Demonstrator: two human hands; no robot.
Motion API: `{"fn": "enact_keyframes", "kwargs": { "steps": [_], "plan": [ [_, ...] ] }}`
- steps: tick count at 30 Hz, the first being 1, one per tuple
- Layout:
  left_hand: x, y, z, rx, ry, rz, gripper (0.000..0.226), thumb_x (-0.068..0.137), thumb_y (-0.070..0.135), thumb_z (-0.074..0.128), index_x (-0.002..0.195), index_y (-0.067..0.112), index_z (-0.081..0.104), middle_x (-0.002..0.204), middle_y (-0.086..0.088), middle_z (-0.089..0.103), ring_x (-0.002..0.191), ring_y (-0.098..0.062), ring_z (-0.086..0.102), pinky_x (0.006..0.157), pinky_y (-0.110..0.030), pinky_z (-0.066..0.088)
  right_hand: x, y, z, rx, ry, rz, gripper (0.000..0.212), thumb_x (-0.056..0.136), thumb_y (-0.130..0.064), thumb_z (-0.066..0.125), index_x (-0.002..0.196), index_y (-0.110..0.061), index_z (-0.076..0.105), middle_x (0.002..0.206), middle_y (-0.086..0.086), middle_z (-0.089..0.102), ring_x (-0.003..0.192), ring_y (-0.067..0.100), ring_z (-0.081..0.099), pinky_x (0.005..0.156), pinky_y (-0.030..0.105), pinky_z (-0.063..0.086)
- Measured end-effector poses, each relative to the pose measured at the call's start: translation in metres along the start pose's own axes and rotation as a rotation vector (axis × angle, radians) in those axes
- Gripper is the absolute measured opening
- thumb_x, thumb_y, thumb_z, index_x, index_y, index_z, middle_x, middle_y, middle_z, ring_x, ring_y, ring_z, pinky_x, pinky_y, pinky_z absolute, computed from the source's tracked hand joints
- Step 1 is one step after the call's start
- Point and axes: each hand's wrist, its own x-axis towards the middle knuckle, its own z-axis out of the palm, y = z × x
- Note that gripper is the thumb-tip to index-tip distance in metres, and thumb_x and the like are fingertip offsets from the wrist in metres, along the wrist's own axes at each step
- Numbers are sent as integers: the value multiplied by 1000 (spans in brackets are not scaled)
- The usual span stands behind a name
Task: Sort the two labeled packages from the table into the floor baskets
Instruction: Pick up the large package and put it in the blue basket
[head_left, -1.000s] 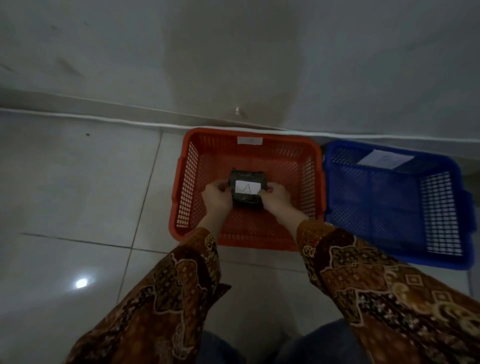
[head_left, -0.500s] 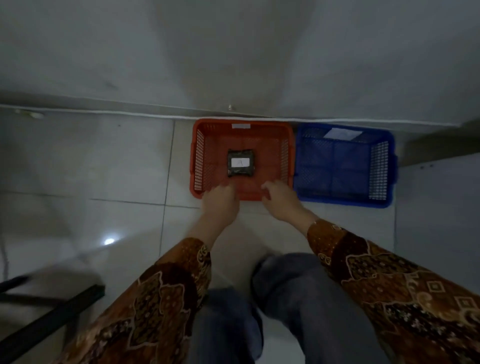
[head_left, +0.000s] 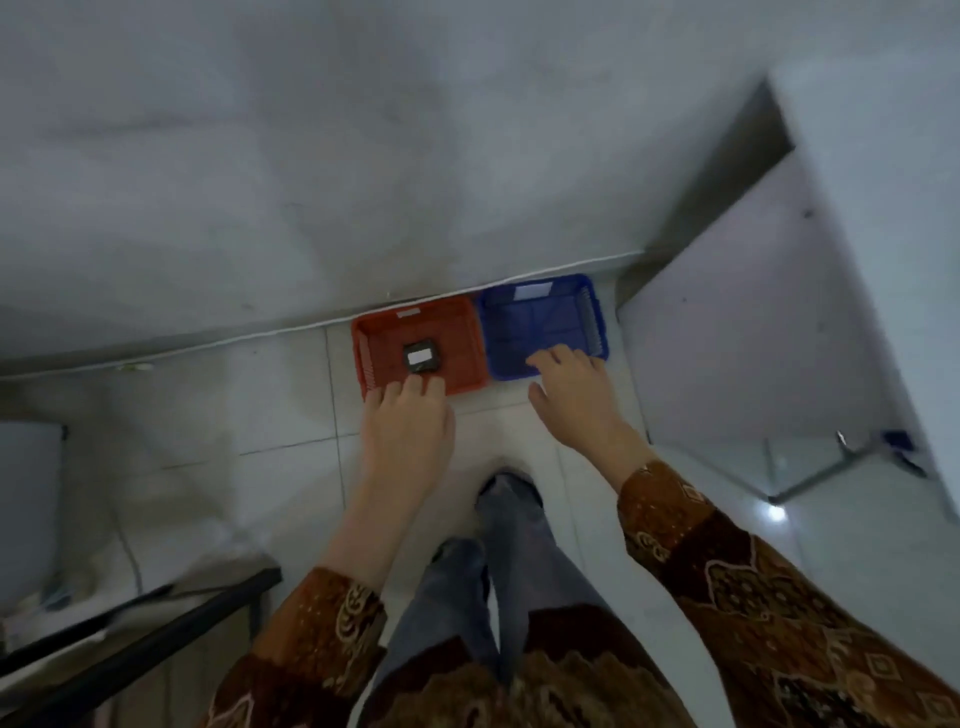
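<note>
A dark package with a white label (head_left: 421, 357) lies flat in the middle of the orange basket (head_left: 462, 332) on the floor by the wall. Touching its right side is the blue basket (head_left: 592, 317), which holds only a white paper tag at its far edge. My left hand (head_left: 408, 421) hovers high above the orange basket's near rim, fingers apart and holding nothing. My right hand (head_left: 571, 395) hangs in the air over the blue basket's near corner, fingers spread and holding nothing. The second package is not in view.
A grey wall rises right behind the baskets. A wall corner and a glass-edged partition (head_left: 810, 467) stand to the right. A dark table frame (head_left: 156, 618) and a grey panel (head_left: 26, 499) sit at the lower left. My legs stand on the tiled floor (head_left: 234, 410) below.
Both hands let go of the labelled package, which now lies in the orange basket. The view has risen far above the floor, and my hands have drawn back and spread.
</note>
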Motion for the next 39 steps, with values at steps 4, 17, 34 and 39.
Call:
{"fn": "enact_keyframes", "kwargs": {
  "steps": [4,17,34,39],
  "plan": [
    [-25,47,-41,-17,87,109,31,91,30,45,114,15,58,107,-10,64,101,-33,59,89,-41,41,-58,29,-47,144,134,106,34,91,-25,48,122,-14,53,119,12,59,108,33,55,91,41,40],
    [-18,305,-33,52,110,500,34,95,31,43,120,15,59,114,-6,67,104,-26,60,93,-38,43,-205,259,-117,291,326,321,33,95,-28,45,125,-18,52,122,6,57,102,27,58,84,38,49],
    [91,592,53,-40,117,394,33,96,27,40,121,14,56,112,-8,65,98,-25,59,84,-37,44,-201,610,-151,258,172,367,33,95,-23,45,126,-13,53,118,13,57,107,29,54,92,42,45],
    [134,631,77,-137,105,347,60,93,30,49,147,15,26,150,-18,35,124,-32,47,101,-40,41,-143,680,-183,314,284,347,45,91,-16,53,135,-10,43,137,17,43,122,32,43,102,39,39]
  ]
}}
